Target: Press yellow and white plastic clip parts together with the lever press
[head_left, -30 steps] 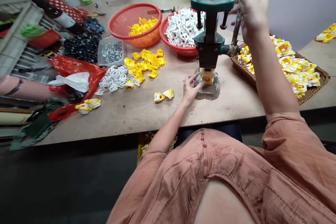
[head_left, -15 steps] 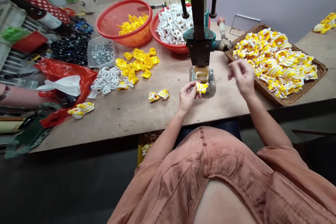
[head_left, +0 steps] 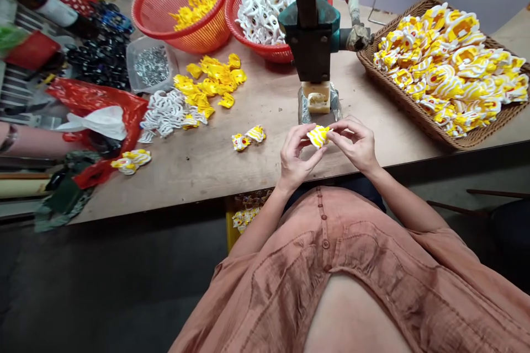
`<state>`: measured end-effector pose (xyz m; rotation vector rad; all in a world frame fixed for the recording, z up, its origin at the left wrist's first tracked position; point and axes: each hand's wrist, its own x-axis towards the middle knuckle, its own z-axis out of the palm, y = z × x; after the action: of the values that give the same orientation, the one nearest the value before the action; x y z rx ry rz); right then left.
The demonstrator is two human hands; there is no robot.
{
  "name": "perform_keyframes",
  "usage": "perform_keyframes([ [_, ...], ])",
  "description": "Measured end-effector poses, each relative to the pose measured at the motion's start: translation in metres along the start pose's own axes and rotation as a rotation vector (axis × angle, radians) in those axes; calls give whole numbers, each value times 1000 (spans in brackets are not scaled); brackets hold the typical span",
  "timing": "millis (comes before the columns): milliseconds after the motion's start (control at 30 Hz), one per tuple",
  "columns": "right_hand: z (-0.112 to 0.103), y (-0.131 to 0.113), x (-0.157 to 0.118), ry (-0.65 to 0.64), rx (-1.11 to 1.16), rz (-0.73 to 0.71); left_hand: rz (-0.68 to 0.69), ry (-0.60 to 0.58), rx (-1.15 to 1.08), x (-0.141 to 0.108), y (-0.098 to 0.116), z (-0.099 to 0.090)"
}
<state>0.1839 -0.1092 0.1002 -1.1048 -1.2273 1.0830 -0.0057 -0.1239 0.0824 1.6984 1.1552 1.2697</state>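
A small yellow-and-white striped piece is between my two hands, just in front of the hand press. My left hand grips its left side with thumb and fingers. From the right, my right hand pinches its other edge. Behind the piece, a cream-coloured block sits under the press head on a foil-wrapped base. Two similar striped pieces lie on the wooden table to the left of my hands.
A wicker basket of striped pieces stands at right. Behind are red baskets with yellow and white parts. Loose yellow parts, white parts and a tub of metal bits lie left. The press's lever sticks out rightward.
My right hand has come down from beside the wicker basket and taken hold of the striped piece. My left hand still holds it. The view has tilted slightly downward.
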Motion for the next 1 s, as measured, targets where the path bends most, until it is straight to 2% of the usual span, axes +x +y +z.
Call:
perform_keyframes([
  [100,4,-1,0,-2,-41,2,76,26,80,-1,2,-3],
  [167,7,1,1,14,-38,2,71,40,81,-2,1,-4],
  [267,10,5,4,18,6,56,-62,20,-61,-4,-4,-4],
  [467,10,7,9,-68,126,214,-397,-96,-478,-12,-10,-3],
  [600,14,6,6,-109,169,246,-541,-120,-619,-17,-5,-3],
  [700,17,9,3,-126,197,249,-599,-151,-661,-20,-4,-4],
  [767,17,13,1,-136,178,252,-567,-119,-571,-23,-8,-10],
  [800,14,15,-1,-140,148,246,-516,-66,-461,-25,-11,-16],
  [900,3,23,-6,-126,13,192,-285,154,76,-35,-27,-44],
  [1000,-8,30,-10,-88,-89,131,-145,273,524,-47,-47,-74],
])
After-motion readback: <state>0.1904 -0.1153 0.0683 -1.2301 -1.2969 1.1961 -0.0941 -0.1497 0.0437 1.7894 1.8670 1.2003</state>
